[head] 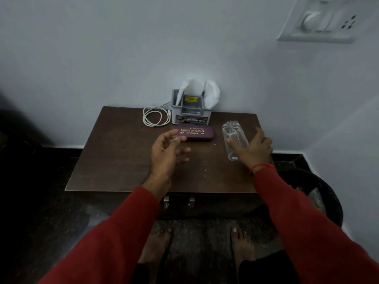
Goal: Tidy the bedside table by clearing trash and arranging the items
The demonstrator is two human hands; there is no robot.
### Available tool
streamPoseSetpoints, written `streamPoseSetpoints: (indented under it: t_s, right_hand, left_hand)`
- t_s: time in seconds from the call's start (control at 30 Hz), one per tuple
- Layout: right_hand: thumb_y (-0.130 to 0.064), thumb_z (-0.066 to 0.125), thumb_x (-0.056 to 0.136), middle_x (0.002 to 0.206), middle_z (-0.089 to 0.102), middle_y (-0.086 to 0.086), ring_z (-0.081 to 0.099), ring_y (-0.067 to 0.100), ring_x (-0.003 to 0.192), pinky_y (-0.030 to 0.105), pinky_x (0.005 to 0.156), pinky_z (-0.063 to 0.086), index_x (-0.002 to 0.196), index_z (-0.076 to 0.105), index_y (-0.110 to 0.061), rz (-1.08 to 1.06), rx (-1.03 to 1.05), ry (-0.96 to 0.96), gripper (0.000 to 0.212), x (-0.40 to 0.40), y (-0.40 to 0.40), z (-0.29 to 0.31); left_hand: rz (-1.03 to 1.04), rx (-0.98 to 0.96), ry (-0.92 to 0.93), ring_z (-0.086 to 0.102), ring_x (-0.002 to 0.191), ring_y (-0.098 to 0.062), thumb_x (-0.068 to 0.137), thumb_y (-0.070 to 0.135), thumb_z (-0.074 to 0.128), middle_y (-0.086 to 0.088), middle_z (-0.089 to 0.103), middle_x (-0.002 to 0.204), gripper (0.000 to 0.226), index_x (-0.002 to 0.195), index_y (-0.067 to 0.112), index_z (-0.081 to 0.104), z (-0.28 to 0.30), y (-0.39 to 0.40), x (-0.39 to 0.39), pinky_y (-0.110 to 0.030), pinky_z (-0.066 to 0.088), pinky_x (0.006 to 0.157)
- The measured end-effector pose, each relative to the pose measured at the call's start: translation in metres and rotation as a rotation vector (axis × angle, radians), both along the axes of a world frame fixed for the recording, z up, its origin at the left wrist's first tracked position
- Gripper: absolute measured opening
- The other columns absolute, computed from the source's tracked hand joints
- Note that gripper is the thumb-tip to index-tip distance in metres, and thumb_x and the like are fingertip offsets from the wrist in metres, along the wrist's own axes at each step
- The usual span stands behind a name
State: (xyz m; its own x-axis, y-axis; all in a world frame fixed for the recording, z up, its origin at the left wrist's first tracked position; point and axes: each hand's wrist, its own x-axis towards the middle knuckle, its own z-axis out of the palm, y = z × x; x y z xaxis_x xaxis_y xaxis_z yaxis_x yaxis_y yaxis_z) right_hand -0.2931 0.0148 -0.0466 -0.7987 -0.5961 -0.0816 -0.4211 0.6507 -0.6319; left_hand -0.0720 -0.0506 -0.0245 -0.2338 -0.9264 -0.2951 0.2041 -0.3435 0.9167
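1. Head view: a clear glass (233, 138) lay on its side at the right of the bedside table (114, 160), long axis running front to back, base toward the wall.
2. The right hand (254, 149) rested on it, fingers loosely curled.
3. The left hand (167, 149) hovered, released, partly covering the purple spectacle case (196, 133).
4. The dustbin (328, 197) interior was too dark to read.
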Motion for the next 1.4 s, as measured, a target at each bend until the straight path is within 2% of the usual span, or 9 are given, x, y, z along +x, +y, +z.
streamPoseSetpoints:
  t_s: [0.17,0.33,0.43,0.5,0.57,0.7,1.03,1.23,1.4]
  right_hand:
    - [-0.067,0.074,0.065,0.15,0.032,0.02,0.034,0.041,0.136,0.055,0.111,0.03,0.149,0.013,-0.031,0.03,0.031,-0.092,0.109,0.003,-0.006,-0.008]
    - [-0.049,0.082,0.065,0.137,0.038,0.021,0.046,0.042,0.122,0.049,0.106,0.041,0.141,0.017,-0.032,0.122,0.006,-0.085,0.101,0.001,-0.004,-0.008]
    - [-0.034,0.082,0.067,0.131,0.04,0.017,0.053,0.037,0.114,0.043,0.096,0.046,0.137,0.025,-0.03,0.14,-0.098,-0.031,0.091,0.001,-0.001,-0.002]
    - [-0.034,0.082,0.067,0.132,0.043,0.012,0.055,0.029,0.111,0.042,0.093,0.049,0.136,0.028,-0.03,0.112,-0.19,0.03,0.087,-0.001,-0.005,0.005]
    - [-0.032,0.082,0.068,0.131,0.046,0.007,0.059,0.019,0.104,0.038,0.091,0.052,0.134,0.031,-0.031,0.1,-0.337,0.031,0.084,-0.006,-0.016,0.014]
    - [-0.018,0.08,0.07,0.128,0.048,0.011,0.056,0.02,0.106,0.033,0.095,0.05,0.134,0.033,-0.025,0.125,-0.49,0.051,0.08,-0.017,-0.051,0.027]
    - [-0.03,0.08,0.076,0.141,0.044,0.017,0.046,0.03,0.129,0.036,0.105,0.04,0.145,0.031,-0.005,0.186,-0.288,0.107,0.089,-0.046,-0.116,0.022]
    - [-0.029,0.078,0.079,0.146,0.04,0.015,0.043,0.028,0.133,0.033,0.106,0.037,0.149,0.027,-0.006,0.18,-0.288,0.105,0.09,-0.044,-0.115,0.018]
    - [-0.036,0.079,0.078,0.153,0.027,0.018,0.032,0.034,0.139,0.042,0.113,0.031,0.153,0.016,-0.009,0.212,-0.233,0.124,0.102,-0.039,-0.101,0.023]
  left_hand:
    - [-0.022,-0.032,-0.032,0.07,0.074,-0.018,0.101,0.01,0.056,-0.002,0.074,0.104,0.02,0.115,0.023,0.062,-0.005,0.005,-0.006,-0.033,0.056,0.061]
    - [-0.031,-0.044,-0.052,0.07,0.073,-0.017,0.102,0.01,0.054,0.0,0.074,0.101,0.021,0.118,0.022,0.061,-0.007,0.004,-0.005,-0.032,0.055,0.059]
    - [-0.032,-0.041,-0.052,0.069,0.073,-0.018,0.102,0.011,0.054,0.001,0.074,0.1,0.021,0.119,0.021,0.061,-0.006,0.005,-0.005,-0.031,0.055,0.059]
    - [-0.036,-0.04,-0.046,0.069,0.074,-0.018,0.102,0.011,0.054,0.0,0.074,0.1,0.022,0.119,0.021,0.061,-0.005,0.005,-0.005,-0.031,0.055,0.06]
    - [-0.032,-0.041,-0.041,0.069,0.073,-0.018,0.102,0.01,0.054,-0.001,0.074,0.101,0.022,0.12,0.02,0.061,-0.005,0.004,-0.005,-0.032,0.054,0.06]
    - [-0.033,-0.038,-0.033,0.069,0.073,-0.019,0.102,0.01,0.054,-0.002,0.074,0.101,0.023,0.121,0.019,0.062,-0.004,0.002,-0.004,-0.032,0.054,0.061]
    - [-0.012,-0.037,-0.032,0.067,0.07,-0.017,0.102,0.011,0.055,0.0,0.074,0.096,0.025,0.126,0.016,0.06,-0.004,-0.008,-0.002,-0.031,0.052,0.059]
    - [-0.02,-0.042,-0.008,0.068,0.07,-0.016,0.103,0.012,0.053,-0.002,0.074,0.099,0.024,0.125,0.017,0.06,-0.002,-0.008,-0.001,-0.03,0.055,0.058]
    - [-0.01,-0.051,0.003,0.069,0.072,-0.018,0.102,0.012,0.054,-0.003,0.074,0.101,0.025,0.127,0.016,0.059,0.002,-0.007,-0.002,-0.033,0.055,0.06]
